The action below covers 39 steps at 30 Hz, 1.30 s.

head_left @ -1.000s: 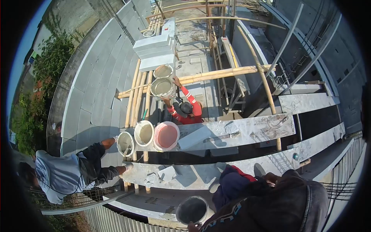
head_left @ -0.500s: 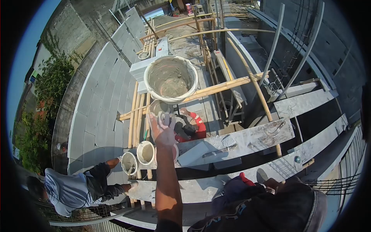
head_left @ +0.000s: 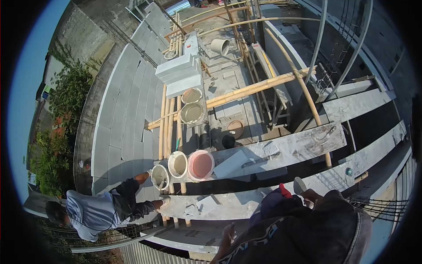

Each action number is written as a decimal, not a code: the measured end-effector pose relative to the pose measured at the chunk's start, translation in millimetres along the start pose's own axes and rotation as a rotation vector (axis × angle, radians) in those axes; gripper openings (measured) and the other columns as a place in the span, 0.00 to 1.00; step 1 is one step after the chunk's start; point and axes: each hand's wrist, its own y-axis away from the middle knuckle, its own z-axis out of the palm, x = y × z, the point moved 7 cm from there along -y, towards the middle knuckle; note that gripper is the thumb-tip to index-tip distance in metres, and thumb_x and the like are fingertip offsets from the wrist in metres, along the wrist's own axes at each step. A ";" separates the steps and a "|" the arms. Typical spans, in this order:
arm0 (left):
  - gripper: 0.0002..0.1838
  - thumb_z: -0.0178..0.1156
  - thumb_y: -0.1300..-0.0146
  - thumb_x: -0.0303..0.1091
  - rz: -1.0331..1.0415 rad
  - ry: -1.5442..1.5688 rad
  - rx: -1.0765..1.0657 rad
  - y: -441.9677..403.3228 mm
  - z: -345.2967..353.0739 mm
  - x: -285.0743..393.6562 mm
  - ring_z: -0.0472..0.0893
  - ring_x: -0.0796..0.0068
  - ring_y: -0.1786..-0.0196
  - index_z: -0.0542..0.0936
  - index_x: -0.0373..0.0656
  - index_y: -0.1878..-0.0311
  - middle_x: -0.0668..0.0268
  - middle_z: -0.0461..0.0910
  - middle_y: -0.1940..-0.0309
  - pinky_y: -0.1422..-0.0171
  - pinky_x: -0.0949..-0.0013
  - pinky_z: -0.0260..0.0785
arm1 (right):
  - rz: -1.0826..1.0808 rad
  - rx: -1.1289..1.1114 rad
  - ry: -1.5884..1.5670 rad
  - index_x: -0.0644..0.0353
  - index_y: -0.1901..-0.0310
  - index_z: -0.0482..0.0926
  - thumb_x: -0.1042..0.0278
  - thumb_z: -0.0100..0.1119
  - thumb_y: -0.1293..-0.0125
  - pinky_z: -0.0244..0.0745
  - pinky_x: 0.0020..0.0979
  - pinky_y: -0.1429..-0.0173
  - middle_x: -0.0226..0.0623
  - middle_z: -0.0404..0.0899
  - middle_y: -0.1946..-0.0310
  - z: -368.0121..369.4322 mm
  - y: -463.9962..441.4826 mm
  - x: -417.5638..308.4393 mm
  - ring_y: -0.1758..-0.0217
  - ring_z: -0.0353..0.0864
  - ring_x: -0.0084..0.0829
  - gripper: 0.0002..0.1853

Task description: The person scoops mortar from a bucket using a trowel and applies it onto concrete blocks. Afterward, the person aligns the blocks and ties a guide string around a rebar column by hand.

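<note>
My left hand [head_left: 227,235] is low in front of my dark shirt, small and partly seen, with nothing visible in it; its fingers look loosely apart. My right hand [head_left: 311,198] is closed around a trowel [head_left: 300,186], blade upward, above the near plank. A tilted bucket [head_left: 220,47] appears far off over the floor below, its mouth facing right; I cannot tell whether it touches anything. Left of my hands stand a pink-lined bucket [head_left: 201,165], a mortar bucket [head_left: 177,164] and another bucket [head_left: 159,177]. A small pale block piece [head_left: 208,203] lies on the near plank.
A co-worker in a grey shirt [head_left: 92,215] is at the left by the block wall [head_left: 118,127]. Below, a dark head [head_left: 228,141] shows past the plank [head_left: 303,145]. Bamboo poles [head_left: 259,90] cross the scaffold. Dark gaps separate the planks.
The bucket that hung in the air beyond my left hand is now much farther away and tipped sideways. My outstretched left arm has drawn back to my body. My right hand keeps the trowel.
</note>
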 end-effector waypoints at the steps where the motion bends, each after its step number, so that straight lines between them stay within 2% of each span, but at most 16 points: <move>1: 0.33 0.65 0.36 0.51 -0.283 0.452 -0.065 30.3 27.1 -12.0 0.76 0.61 0.40 0.72 0.45 0.33 0.57 0.75 0.41 0.35 0.59 0.66 | -0.001 0.000 -0.006 0.67 0.60 0.84 0.47 0.56 0.33 0.81 0.42 0.62 0.44 0.84 0.74 0.3 -4.6 0.8 0.68 0.87 0.39 0.25; 2: 0.32 0.65 0.36 0.51 -0.594 0.962 -0.035 56.6 44.9 -19.5 0.76 0.61 0.40 0.72 0.45 0.33 0.57 0.75 0.42 0.35 0.59 0.67 | -0.003 -0.001 -0.003 0.67 0.60 0.84 0.46 0.56 0.33 0.81 0.42 0.62 0.44 0.84 0.75 2.3 -2.6 -7.8 0.68 0.87 0.38 0.25; 3: 0.32 0.65 0.35 0.50 -0.771 1.217 0.032 77.4 55.3 -21.5 0.76 0.61 0.41 0.71 0.45 0.33 0.58 0.75 0.42 0.36 0.59 0.67 | -0.007 -0.003 0.001 0.67 0.60 0.84 0.46 0.56 0.33 0.81 0.42 0.62 0.44 0.84 0.75 1.7 -7.4 -10.5 0.68 0.87 0.38 0.26; 5: 0.31 0.64 0.35 0.49 -0.866 1.387 0.109 100.2 61.3 -19.4 0.77 0.61 0.42 0.71 0.45 0.33 0.59 0.75 0.44 0.38 0.59 0.68 | -0.083 -0.018 0.070 0.66 0.59 0.84 0.46 0.55 0.32 0.81 0.43 0.61 0.45 0.84 0.74 3.2 -10.8 -27.6 0.67 0.87 0.39 0.26; 6: 0.31 0.64 0.34 0.49 -0.890 1.433 0.139 107.3 61.5 -18.5 0.77 0.61 0.42 0.70 0.45 0.33 0.59 0.76 0.44 0.39 0.59 0.68 | -0.148 -0.033 0.132 0.65 0.58 0.84 0.45 0.54 0.31 0.81 0.44 0.60 0.45 0.85 0.73 5.6 -19.5 -33.8 0.66 0.88 0.40 0.25; 7: 0.31 0.63 0.34 0.48 -0.896 1.462 0.159 113.1 62.3 -15.9 0.77 0.62 0.43 0.70 0.45 0.32 0.60 0.76 0.45 0.40 0.59 0.69 | -0.443 -0.013 0.494 0.59 0.57 0.85 0.44 0.49 0.29 0.80 0.48 0.56 0.48 0.85 0.68 31.6 -64.8 -27.1 0.62 0.87 0.46 0.25; 11: 0.30 0.62 0.33 0.47 -0.889 1.577 0.249 127.3 58.7 -7.5 0.78 0.62 0.45 0.69 0.46 0.32 0.62 0.76 0.47 0.43 0.59 0.71 | -0.444 -0.025 0.453 0.56 0.58 0.85 0.44 0.46 0.28 0.78 0.49 0.52 0.50 0.85 0.65 16.9 -29.2 -80.8 0.58 0.86 0.49 0.24; 14: 0.29 0.61 0.31 0.45 -0.838 1.644 0.306 128.4 49.1 2.1 0.79 0.63 0.47 0.68 0.46 0.32 0.64 0.77 0.49 0.46 0.58 0.72 | -0.596 -0.065 0.569 0.58 0.58 0.84 0.43 0.46 0.28 0.78 0.49 0.52 0.51 0.84 0.64 36.7 -45.3 -92.0 0.57 0.86 0.50 0.26; 15: 0.28 0.61 0.31 0.45 -0.807 1.659 0.327 128.3 41.8 7.2 0.79 0.63 0.48 0.68 0.46 0.32 0.64 0.77 0.49 0.47 0.58 0.72 | -0.518 -0.067 0.474 0.58 0.58 0.84 0.43 0.46 0.28 0.78 0.49 0.52 0.52 0.84 0.64 43.6 -61.9 -84.0 0.56 0.85 0.51 0.26; 18: 0.28 0.60 0.30 0.43 -0.663 1.667 0.380 113.8 7.2 26.5 0.80 0.64 0.50 0.67 0.46 0.31 0.66 0.77 0.51 0.49 0.58 0.73 | -0.632 -0.021 0.602 0.57 0.58 0.84 0.41 0.49 0.30 0.78 0.47 0.52 0.52 0.84 0.66 49.6 -65.7 -87.3 0.57 0.86 0.49 0.25; 20: 0.27 0.59 0.29 0.43 -0.572 1.650 0.407 99.2 -21.2 39.2 0.80 0.64 0.51 0.67 0.46 0.31 0.67 0.78 0.52 0.51 0.58 0.74 | -0.410 0.000 0.137 0.62 0.60 0.84 0.44 0.54 0.31 0.80 0.46 0.57 0.51 0.84 0.70 30.7 -52.9 -82.3 0.63 0.87 0.46 0.24; 26: 0.24 0.60 0.30 0.41 -0.488 1.608 0.390 98.1 -34.3 44.1 0.79 0.78 0.66 0.72 0.41 0.35 0.71 0.78 0.64 0.63 0.71 0.72 | -0.138 -0.079 0.016 0.65 0.62 0.83 0.46 0.56 0.32 0.81 0.45 0.63 0.49 0.83 0.72 4.7 -23.5 -63.3 0.69 0.87 0.44 0.24; 30: 0.21 0.60 0.30 0.42 -0.386 0.985 0.201 101.1 6.5 54.3 0.80 0.73 0.67 0.75 0.41 0.40 0.69 0.80 0.64 0.64 0.68 0.72 | -0.062 -0.118 -0.022 0.67 0.63 0.83 0.48 0.57 0.32 0.81 0.44 0.66 0.48 0.83 0.74 -6.0 -4.4 -59.4 0.73 0.86 0.42 0.24; 34: 0.21 0.60 0.31 0.43 -0.399 0.922 0.096 104.4 31.1 87.8 0.80 0.70 0.67 0.76 0.41 0.42 0.67 0.80 0.63 0.63 0.66 0.72 | -0.236 -0.078 0.295 0.69 0.64 0.82 0.48 0.57 0.32 0.81 0.41 0.69 0.49 0.82 0.75 -9.7 -17.1 -70.2 0.75 0.86 0.40 0.25; 37: 0.20 0.59 0.31 0.44 -0.395 0.929 0.062 106.8 42.8 108.3 0.81 0.68 0.66 0.77 0.41 0.43 0.65 0.81 0.62 0.62 0.64 0.73 | -0.740 -0.170 0.727 0.56 0.49 0.80 0.49 0.43 0.25 0.76 0.48 0.60 0.52 0.83 0.68 11.1 -38.2 -77.2 0.61 0.85 0.52 0.22; 39: 0.20 0.59 0.31 0.45 -0.378 0.945 0.056 91.6 29.8 122.5 0.81 0.67 0.66 0.77 0.41 0.44 0.64 0.81 0.62 0.62 0.64 0.73 | -0.961 -0.058 0.989 0.52 0.45 0.79 0.54 0.45 0.27 0.77 0.49 0.66 0.48 0.82 0.71 16.4 -50.6 -83.5 0.67 0.85 0.50 0.18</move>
